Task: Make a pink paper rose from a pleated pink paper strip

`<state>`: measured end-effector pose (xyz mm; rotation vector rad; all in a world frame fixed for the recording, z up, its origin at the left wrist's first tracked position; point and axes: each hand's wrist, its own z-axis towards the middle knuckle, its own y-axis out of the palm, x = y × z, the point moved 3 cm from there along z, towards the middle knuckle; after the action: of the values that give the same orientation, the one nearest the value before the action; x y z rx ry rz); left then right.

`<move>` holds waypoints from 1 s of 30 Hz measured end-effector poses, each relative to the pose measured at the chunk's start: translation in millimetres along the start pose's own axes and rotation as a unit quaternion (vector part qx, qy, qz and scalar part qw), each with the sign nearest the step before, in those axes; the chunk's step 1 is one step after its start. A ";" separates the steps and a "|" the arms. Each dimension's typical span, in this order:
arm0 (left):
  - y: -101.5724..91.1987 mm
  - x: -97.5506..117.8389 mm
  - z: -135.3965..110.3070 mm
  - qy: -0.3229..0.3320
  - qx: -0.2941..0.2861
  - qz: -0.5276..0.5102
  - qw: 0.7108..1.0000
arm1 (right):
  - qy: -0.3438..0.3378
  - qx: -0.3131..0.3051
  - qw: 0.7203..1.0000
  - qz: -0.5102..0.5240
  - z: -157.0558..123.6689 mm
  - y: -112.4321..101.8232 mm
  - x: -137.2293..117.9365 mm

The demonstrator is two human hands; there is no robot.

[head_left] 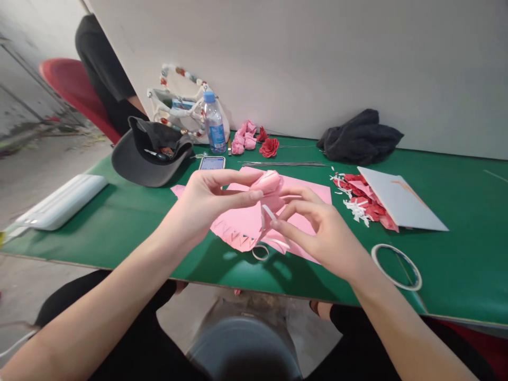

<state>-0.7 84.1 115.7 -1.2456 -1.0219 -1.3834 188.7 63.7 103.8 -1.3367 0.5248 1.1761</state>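
My left hand (210,198) pinches a rolled pink paper flower bud (268,182) between thumb and fingers, held above the green table (119,222). My right hand (317,227) grips a thin white strip of tape (270,212) just under the bud, fingers pinched. Below both hands lie pink paper sheets (242,225) with a zigzag-cut edge and a small white tape curl (260,253).
A tape ring (396,266) lies at the right front. Red and white paper scraps (359,201) sit beside a white card (400,198). Finished pink and red paper roses (254,140), a water bottle (215,124), phone (211,163), black cap (153,153), white bag (178,108), dark cloth (359,137) and a person behind at left.
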 end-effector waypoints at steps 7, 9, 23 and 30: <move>2.1 3.1 -0.7 0.013 -0.010 -0.003 1.000 | 0.113 -0.143 0.983 -0.008 1.0 -21.5 12.6; 5.3 2.9 -1.6 0.010 -0.030 -0.012 0.999 | 0.106 -0.076 0.991 0.040 4.3 -23.2 13.1; 10.9 -8.0 -2.0 -0.031 -0.058 -0.051 0.997 | 0.081 -0.001 0.969 0.234 4.5 14.9 8.3; 12.2 -10.7 -3.1 -0.054 -0.048 -0.064 0.995 | 0.100 0.004 0.964 0.245 4.6 16.8 11.0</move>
<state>10.8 80.3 104.5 -1.3572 -1.1382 -1.4914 176.9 68.7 87.7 -1.3666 1.0513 1.4384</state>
